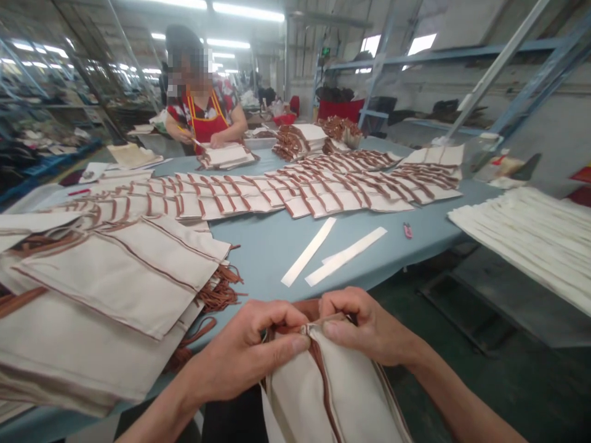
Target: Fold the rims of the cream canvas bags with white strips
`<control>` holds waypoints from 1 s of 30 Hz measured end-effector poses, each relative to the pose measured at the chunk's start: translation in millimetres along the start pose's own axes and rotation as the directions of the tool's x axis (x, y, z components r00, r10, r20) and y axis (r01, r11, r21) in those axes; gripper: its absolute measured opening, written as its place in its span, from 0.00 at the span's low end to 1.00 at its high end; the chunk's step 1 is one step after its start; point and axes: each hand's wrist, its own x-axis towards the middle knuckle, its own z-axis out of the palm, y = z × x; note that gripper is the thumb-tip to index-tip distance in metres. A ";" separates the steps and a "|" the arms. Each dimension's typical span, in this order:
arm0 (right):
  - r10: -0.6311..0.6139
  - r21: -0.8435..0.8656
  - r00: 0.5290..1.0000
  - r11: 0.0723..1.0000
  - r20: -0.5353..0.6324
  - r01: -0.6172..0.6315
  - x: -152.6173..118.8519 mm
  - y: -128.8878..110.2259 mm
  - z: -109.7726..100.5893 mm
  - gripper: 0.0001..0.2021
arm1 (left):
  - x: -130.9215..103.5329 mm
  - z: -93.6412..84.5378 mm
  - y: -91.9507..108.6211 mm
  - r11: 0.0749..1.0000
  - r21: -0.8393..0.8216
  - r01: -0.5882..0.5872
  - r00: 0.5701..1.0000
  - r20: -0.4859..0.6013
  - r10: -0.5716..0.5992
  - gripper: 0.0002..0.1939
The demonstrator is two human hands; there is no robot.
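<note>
A cream fabric piece with brown trim (346,387), perhaps a bag, hangs upright in front of me below the table's edge. My left hand (263,344) pinches its top edge between thumb and fingers, beside the brown seam. On the other side of that seam, my right hand (364,326) grips the same edge, thumb in front and fingers curled behind. A brown strip (308,306) shows behind the top edge, between the two hands. The lower part of the piece runs out of view at the bottom.
Cream pieces with brown trim lie stacked (124,264) at left and in overlapping rows (277,191) across the blue table (258,246). Pale strips (308,252) and a small pink tool (407,230) lie nearer. White fabric (530,240) is at right. Opposite, a person (207,117) handles pieces.
</note>
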 end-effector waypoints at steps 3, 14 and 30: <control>0.004 -0.008 1.000 1.000 0.003 -0.004 0.6 7.4 0.7 0.16 | -0.1 -0.6 -3.0 1.000 0.010 0.013 1.000 0.013 -0.013 0.12; -0.197 -0.373 0.980 0.911 -0.014 0.178 0.8 -2.2 9.4 0.08 | 8.9 9.0 -4.9 0.989 0.147 -0.014 0.998 -0.051 0.022 0.07; -0.237 -0.678 0.970 0.722 -0.058 0.136 5.6 -13.9 34.2 0.09 | -12.8 2.1 -1.7 0.872 0.468 -0.146 0.973 -0.093 0.213 0.12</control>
